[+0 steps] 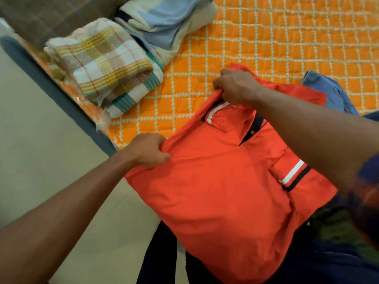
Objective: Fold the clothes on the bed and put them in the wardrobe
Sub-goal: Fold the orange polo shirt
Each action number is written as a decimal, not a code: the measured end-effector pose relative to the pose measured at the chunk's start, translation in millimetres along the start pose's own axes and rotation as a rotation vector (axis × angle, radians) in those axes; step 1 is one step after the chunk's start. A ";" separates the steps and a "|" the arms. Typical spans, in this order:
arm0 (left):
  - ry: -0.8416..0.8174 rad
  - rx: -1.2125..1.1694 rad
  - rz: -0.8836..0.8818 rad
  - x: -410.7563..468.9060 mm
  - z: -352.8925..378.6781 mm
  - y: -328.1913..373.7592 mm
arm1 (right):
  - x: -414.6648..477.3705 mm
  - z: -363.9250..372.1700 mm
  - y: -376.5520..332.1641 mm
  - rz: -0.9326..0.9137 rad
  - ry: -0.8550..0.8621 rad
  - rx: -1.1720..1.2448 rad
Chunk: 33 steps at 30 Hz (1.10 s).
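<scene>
both hands are closed on one edge of the red polo shirt (pixel 215 191): the shoulder beside the collar is pinched by the right hand (pixel 235 87), and the side edge lower down is gripped by the left hand (pixel 147 149). the shirt is laid front up at the corner of the bed (pixel 266 48), with its hem end hung off toward the person. its long axis is set collar far, hem near, and the gripped edge is aligned with it. the striped sleeve opposite is seen turned in. the next fold is judged to go across that axis, rightward. the checked towels (pixel 102 62) are found well apart.
</scene>
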<state>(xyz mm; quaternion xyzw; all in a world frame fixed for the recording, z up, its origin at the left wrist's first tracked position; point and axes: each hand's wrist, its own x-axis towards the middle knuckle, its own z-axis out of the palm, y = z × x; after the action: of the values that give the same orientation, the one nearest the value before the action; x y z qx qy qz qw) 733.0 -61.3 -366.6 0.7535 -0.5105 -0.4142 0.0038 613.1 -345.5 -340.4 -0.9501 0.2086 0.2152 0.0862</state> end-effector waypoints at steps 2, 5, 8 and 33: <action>-0.149 0.062 -0.018 -9.6 -0.9 -0.6 | -12.2 0.1 3.1 -0.013 0.026 -0.010; -0.202 0.065 -0.027 -29.4 2.2 4.9 | -36.8 -4.5 13.5 -0.016 0.048 -0.039; -0.166 0.114 -0.039 -56.1 15.0 13.3 | -67.4 -10.5 25.5 -0.014 0.109 -0.064; -0.006 -0.552 -0.206 -197.3 253.8 244.7 | -320.7 42.2 110.7 0.395 0.040 -0.090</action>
<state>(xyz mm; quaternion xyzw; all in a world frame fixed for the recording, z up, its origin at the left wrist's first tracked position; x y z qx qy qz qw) 359.3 79.9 -306.0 0.7706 -0.2992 -0.5379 0.1652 286.3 -319.0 -243.6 -0.8976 0.3830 0.2181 -0.0046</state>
